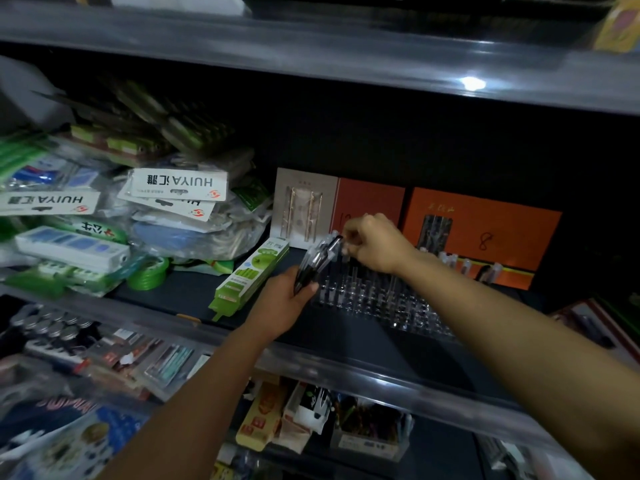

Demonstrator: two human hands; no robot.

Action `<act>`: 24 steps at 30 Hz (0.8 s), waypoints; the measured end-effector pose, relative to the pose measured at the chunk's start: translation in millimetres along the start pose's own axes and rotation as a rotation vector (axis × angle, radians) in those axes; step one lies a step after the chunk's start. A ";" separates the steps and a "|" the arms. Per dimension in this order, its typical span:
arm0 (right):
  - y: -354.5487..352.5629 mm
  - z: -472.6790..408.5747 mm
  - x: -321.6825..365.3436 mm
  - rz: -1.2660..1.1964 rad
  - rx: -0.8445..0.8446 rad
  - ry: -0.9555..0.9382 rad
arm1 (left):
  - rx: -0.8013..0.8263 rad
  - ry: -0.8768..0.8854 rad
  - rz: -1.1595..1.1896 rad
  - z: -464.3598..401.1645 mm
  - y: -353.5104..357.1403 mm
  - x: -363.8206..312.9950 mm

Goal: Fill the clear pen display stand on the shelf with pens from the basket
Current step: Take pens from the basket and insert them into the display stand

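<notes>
A clear pen display stand (374, 299) with rows of tubes sits on the dark shelf (180, 292). My left hand (280, 306) grips a bundle of black pens (315, 261) just left of the stand. My right hand (374, 245) is above the stand's back left corner and pinches the top end of one pen in the bundle. A few pens (464, 263) stand in the stand's back row at the right. The basket is not in view.
Orange gift boxes (485, 233) and a beige pen box (304, 206) lean against the back behind the stand. A green box (249, 278) lies left of my left hand. Piled stationery packs (145, 209) fill the shelf's left. Another stocked shelf (311, 417) lies below.
</notes>
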State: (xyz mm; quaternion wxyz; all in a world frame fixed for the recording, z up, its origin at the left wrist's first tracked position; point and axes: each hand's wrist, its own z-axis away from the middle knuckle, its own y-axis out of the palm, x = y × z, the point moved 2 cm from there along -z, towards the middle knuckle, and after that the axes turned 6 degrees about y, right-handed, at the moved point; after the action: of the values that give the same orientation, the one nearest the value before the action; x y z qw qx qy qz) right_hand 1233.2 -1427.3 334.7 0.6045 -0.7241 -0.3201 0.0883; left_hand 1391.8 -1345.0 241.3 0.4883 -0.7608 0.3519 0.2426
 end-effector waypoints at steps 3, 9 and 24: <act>-8.9 5.9 -1.1 -0.140 0.014 -0.009 | 0.013 0.002 0.040 2.0 -0.5 -4.3; -33.4 26.4 -0.7 -0.457 0.107 0.044 | 0.044 0.030 0.108 2.9 4.2 -20.7; -91.3 43.0 -25.5 -0.563 -0.187 0.169 | 0.057 0.043 0.054 4.4 5.5 -35.7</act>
State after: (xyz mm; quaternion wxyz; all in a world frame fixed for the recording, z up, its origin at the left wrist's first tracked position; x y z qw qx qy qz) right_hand 1158.6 -1400.8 402.3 0.5603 -0.6643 -0.4634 -0.1731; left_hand 1364.8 -1331.8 261.9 0.4953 -0.7418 0.3897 0.2291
